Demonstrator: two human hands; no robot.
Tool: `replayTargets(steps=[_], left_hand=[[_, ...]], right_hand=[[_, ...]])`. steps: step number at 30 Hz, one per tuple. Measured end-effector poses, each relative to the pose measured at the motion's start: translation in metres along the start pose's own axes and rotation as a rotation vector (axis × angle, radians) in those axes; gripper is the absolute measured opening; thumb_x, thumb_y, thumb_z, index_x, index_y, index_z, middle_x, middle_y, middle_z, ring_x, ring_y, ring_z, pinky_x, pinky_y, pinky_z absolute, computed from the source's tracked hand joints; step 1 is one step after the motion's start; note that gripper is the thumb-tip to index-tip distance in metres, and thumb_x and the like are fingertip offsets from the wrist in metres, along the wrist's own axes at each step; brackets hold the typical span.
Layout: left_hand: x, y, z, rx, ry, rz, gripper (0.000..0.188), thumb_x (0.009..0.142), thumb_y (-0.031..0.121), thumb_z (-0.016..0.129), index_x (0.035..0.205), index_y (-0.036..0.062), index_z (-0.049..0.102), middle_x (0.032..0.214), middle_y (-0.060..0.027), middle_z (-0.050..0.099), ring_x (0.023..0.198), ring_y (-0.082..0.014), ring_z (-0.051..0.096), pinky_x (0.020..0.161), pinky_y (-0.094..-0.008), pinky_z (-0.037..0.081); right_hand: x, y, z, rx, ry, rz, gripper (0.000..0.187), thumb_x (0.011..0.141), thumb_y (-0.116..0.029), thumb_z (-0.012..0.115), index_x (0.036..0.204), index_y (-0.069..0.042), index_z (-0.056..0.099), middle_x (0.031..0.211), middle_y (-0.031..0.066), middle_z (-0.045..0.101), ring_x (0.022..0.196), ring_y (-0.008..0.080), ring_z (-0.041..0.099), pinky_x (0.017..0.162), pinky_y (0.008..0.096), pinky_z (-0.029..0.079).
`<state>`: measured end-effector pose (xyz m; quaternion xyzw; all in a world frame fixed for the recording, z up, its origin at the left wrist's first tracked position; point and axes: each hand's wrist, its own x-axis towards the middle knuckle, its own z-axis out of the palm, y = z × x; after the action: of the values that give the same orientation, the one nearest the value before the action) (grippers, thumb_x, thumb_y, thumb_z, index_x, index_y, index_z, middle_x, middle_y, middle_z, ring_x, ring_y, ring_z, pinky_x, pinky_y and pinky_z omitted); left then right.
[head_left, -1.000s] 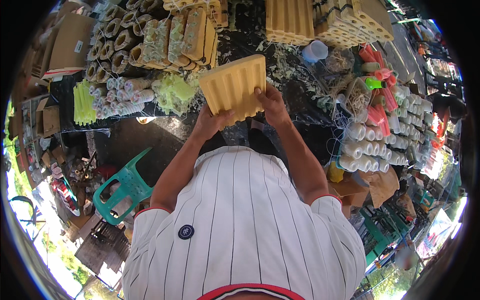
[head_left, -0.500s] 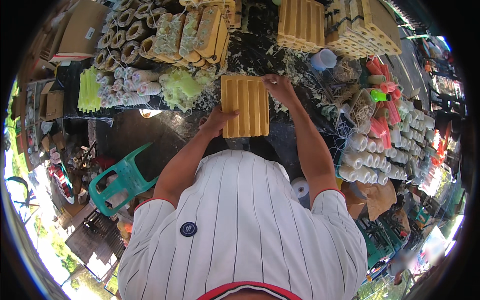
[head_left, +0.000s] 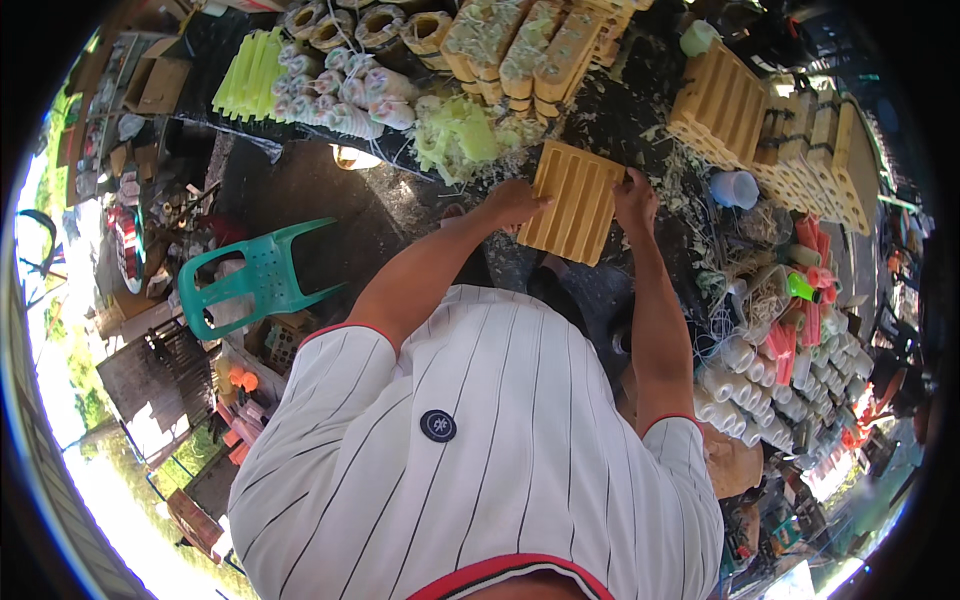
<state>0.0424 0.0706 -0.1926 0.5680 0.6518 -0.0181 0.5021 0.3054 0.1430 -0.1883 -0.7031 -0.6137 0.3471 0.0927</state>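
A yellow board (head_left: 573, 203) with parallel grooves along its face is held between my hands near the edge of the dark, debris-strewn worktable. My left hand (head_left: 513, 203) is closed on its left edge, thumb lying over the front face and the other fingers partly hidden. At the upper right corner, my right hand (head_left: 636, 203) grips the side with its fingers bent. The board leans slightly in the view. Just beyond it stand stacked yellow grooved blocks (head_left: 548, 55), and a pile of pale green scraps (head_left: 450, 138) lies to their left.
More yellow grooved blocks (head_left: 722, 105) stand at the far right, with a translucent cup (head_left: 734, 189) nearby. Rolls of white twine (head_left: 738, 355) are stacked on the right. Bright yellow-green sticks (head_left: 248, 75) lie far left. A green plastic chair (head_left: 262, 275) stands on the floor at left.
The whole view has swung, so the worktable items sit farther right and tilted. My left hand is higher on the board's left edge; my right has shifted from its top corner onto the right side.
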Motion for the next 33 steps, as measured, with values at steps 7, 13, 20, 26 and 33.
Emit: replayTargets(steps=[7,13,20,26,33], left_hand=[[-0.106,-0.049,-0.035,-0.083,0.191,-0.103,0.062,0.093,0.056,0.071,0.116,-0.0015,0.071,0.099,-0.0204,0.076,0.102,-0.0388,0.073,0.092,-0.0492,0.056],[-0.193,-0.188,-0.018,-0.105,0.361,-0.320,0.051,0.090,0.048,0.074,0.117,0.0036,0.072,0.105,-0.0221,0.075,0.104,-0.0407,0.072,0.091,-0.0499,0.056],[-0.235,-0.203,-0.084,-0.381,0.764,-0.256,0.036,0.090,0.026,0.076,0.115,0.0007,0.074,0.097,-0.0199,0.075,0.094,-0.0359,0.073,0.085,-0.0462,0.057],[-0.152,-0.186,-0.260,-0.304,1.199,0.110,0.030,0.090,0.024,0.074,0.109,0.0011,0.076,0.091,-0.0165,0.075,0.080,-0.0263,0.072,0.076,-0.0401,0.056],[-0.029,-0.173,-0.358,-0.156,0.993,-0.186,0.048,0.082,0.052,0.078,0.093,0.0055,0.080,0.089,-0.0178,0.077,0.087,-0.0350,0.075,0.073,-0.0461,0.060]], right_hand=[[-0.061,-0.052,-0.037,-0.512,-0.025,-0.491,0.053,0.092,-0.023,0.077,0.139,-0.001,0.065,0.115,0.0227,0.075,0.111,0.0338,0.071,0.099,0.0438,0.054],[-0.103,-0.232,0.028,-0.001,-0.524,-0.573,0.034,0.095,-0.023,0.074,0.118,0.002,0.073,0.110,0.0176,0.075,0.101,0.0318,0.070,0.092,0.0410,0.055],[-0.023,-0.383,0.136,0.820,-0.686,-0.112,0.019,0.101,-0.020,0.072,0.097,-0.001,0.072,0.074,0.0012,0.066,0.059,0.0086,0.057,0.052,0.0245,0.043],[-0.022,-0.409,0.149,1.013,-0.728,0.022,0.016,0.102,-0.017,0.071,0.105,-0.001,0.071,0.076,0.0009,0.063,0.058,0.0085,0.057,0.049,0.0245,0.042],[-0.073,-0.349,0.130,1.096,-0.730,0.071,0.019,0.101,-0.018,0.073,0.109,-0.001,0.071,0.078,0.0012,0.064,0.058,0.0085,0.056,0.052,0.0248,0.044]])
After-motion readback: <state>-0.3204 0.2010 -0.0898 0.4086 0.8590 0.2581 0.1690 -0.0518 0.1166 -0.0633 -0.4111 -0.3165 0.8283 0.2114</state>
